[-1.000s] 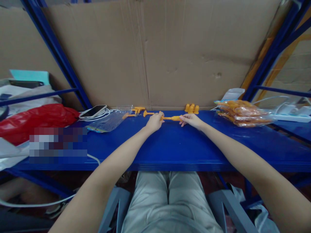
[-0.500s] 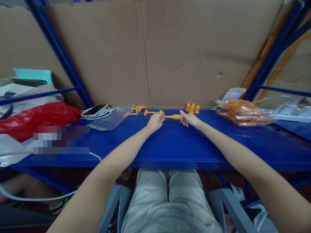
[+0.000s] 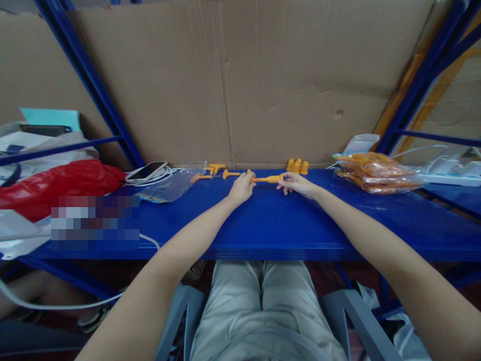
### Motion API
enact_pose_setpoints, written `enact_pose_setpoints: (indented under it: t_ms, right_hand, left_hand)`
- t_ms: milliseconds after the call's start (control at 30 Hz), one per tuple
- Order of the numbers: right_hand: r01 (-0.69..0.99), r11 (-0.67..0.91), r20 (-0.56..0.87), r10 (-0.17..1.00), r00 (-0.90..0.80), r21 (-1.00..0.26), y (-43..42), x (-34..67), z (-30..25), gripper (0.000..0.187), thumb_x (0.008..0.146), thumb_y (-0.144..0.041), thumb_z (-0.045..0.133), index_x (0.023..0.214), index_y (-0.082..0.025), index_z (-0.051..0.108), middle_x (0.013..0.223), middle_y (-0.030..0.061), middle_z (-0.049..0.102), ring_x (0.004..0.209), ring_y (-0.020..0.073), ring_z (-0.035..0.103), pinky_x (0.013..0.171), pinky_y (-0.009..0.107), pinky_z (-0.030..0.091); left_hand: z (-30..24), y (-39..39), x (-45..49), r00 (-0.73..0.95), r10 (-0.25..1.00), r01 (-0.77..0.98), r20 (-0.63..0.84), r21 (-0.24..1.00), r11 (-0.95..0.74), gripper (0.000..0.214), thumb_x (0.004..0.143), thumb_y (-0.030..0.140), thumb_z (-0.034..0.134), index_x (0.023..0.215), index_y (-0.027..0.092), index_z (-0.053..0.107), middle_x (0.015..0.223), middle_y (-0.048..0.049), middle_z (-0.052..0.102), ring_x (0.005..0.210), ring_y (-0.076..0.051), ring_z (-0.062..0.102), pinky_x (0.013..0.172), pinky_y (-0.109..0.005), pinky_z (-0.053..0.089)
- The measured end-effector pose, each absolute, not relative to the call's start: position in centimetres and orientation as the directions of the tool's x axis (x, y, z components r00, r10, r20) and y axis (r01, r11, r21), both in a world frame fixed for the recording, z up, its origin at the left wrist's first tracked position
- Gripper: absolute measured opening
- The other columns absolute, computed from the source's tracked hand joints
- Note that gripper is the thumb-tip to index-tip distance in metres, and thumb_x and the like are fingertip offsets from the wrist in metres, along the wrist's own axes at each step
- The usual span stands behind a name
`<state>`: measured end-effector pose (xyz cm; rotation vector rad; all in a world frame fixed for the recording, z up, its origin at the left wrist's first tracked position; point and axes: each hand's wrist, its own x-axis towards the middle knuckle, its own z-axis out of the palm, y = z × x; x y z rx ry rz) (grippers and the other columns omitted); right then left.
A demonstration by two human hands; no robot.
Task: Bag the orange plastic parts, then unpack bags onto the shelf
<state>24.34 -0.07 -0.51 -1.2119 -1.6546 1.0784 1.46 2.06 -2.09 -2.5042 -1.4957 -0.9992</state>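
Rod of orange plastic [image 3: 273, 179], with a spiral thread and a thicker right end, stretches sideways over the far middle of the blue metal bench [image 3: 270, 220]. The left hand [image 3: 241, 188] grips its left end; the right hand [image 3: 298, 185] pinches its right end. Small orange cup-shaped pieces [image 3: 297, 166] stand on the bench just beyond the right hand.

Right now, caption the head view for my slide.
Left hand grips an orange spiral piece; right hand at its other end, above blue shelf.
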Motion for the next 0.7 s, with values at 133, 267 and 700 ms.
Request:
enact_pose_setpoints:
  t_ms: [133,267,700]
  right_hand:
    - [0.335,0.201,0.152,0.974,-0.167,-0.921,0.10,24.15,-0.73,0.016,0.094,-0.030,0.058,0.089,-0.015,0.058,0.070,0.0022,0.070,0.044,0.0052,0.051,0.043,0.018,0.035]
    - [0.391,0.165,0.132,0.985,-0.110,-0.905,0.20,23.65,-0.66,0.038,0.094,-0.047,0.054,0.073,-0.016,0.057,0.057,0.0026,0.063,0.040,0.0053,0.046,0.040,0.019,0.031]
    - [0.267,0.163,0.119,0.978,-0.173,-0.950,0.04,24.33,-0.69,0.017,0.090,-0.023,0.063,0.104,-0.017,0.055,0.090,0.0040,0.073,0.049,0.0053,0.058,0.045,0.018,0.038]
  left_hand:
    - [-2.22,2.28,1.36,0.314,0.757,0.803,0.573,0.264,-0.534,0.022,0.084,0.011,0.061,0.104,0.018,0.058,0.093,-0.0060,0.063,0.091,-0.021,0.062,0.086,-0.035,0.050]
    - [-2.30,2.37,1.32,0.313,0.761,0.808,0.569,0.261,-0.528,0.022,0.084,0.011,0.060,0.105,0.017,0.058,0.096,-0.0075,0.064,0.092,-0.022,0.062,0.086,-0.035,0.050]
    - [-1.95,1.97,1.57,0.304,0.788,0.821,0.535,0.272,-0.502,0.022,0.085,0.011,0.058,0.106,0.016,0.058,0.099,-0.0092,0.064,0.095,-0.022,0.062,0.087,-0.036,0.049]
